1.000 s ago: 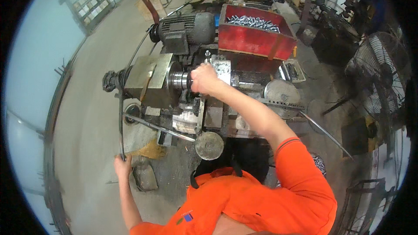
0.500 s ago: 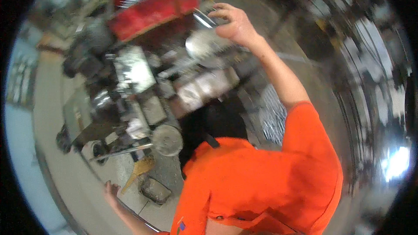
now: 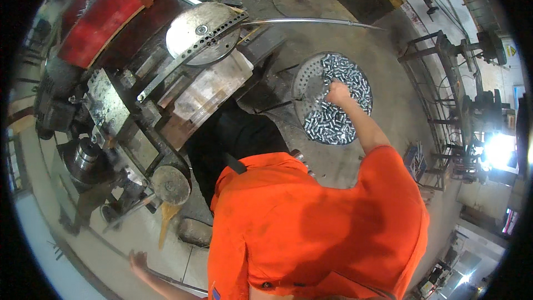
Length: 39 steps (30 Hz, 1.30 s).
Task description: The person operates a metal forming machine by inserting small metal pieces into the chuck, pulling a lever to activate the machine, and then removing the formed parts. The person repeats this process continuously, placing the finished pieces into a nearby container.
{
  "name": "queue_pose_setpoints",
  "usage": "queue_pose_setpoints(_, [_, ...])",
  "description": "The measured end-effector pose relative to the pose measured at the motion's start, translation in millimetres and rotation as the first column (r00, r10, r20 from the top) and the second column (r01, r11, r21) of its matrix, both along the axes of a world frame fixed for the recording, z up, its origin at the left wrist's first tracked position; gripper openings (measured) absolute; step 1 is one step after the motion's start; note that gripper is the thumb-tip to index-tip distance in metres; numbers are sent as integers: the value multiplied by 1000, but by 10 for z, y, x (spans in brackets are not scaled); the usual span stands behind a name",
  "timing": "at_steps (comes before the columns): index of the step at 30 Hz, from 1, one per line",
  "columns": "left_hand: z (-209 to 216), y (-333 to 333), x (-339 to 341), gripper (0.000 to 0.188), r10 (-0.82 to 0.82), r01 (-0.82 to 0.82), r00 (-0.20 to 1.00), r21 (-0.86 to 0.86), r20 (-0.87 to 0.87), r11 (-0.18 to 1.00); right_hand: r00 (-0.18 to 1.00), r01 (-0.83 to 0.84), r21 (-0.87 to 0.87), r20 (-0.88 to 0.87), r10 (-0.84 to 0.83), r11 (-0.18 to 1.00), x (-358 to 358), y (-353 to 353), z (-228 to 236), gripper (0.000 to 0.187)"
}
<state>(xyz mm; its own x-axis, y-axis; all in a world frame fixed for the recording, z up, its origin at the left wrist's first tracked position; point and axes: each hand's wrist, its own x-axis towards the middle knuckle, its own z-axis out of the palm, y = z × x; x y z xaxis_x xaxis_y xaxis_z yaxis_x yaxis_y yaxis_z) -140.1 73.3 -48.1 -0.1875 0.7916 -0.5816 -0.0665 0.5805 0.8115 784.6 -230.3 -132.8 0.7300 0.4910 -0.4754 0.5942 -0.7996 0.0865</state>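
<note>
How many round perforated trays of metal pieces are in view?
1: the round perforated tray, right of the machine, bearing many small shiny metal pieces, with the right hand at them. Others could be hidden behind the machine or the person's body.

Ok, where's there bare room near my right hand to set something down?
The round perforated tray is bare along its left side, between rim and metal pieces. Floor also shows bare between the tray's right rim and the dark rack. Crowded: the tray's right and lower parts, and around your right hand.
</note>
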Motion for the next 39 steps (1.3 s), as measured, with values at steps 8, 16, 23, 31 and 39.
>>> queue_pose_setpoints(8, [-18, -40, 33, 42, 36, -34, 995, 26, -89, 999, 997, 31, -62, 70, -27, 998, 75, 278, -453, 42])
queue_pose_setpoints(16, [119, -143, 369, 33, 43, -26, 977, 85, -208, 996, 993, -40, 40, 112, 35, 998, 730, -30, -1424, 41])
queue_pose_setpoints(23, [1444, -339, 1943, 33, -242, 445, -202, -309, -949, 840, 971, -223, 767, 123, 204, 601, -223, 373, -363, 16])
queue_pose_setpoints(31, [1638, -155, 4250, 30, -525, 805, 565, 286, -637, 519, 525, -145, 989, 68, 848, 11, -2248, 1848, 1788, 37])
queue_pose_setpoints(39, [1304, -247, 4551, 42, -781, 673, 624, 531, -34, 515, 300, -229, 952, 269, 915, -204, -2809, 2217, 2236, 43])
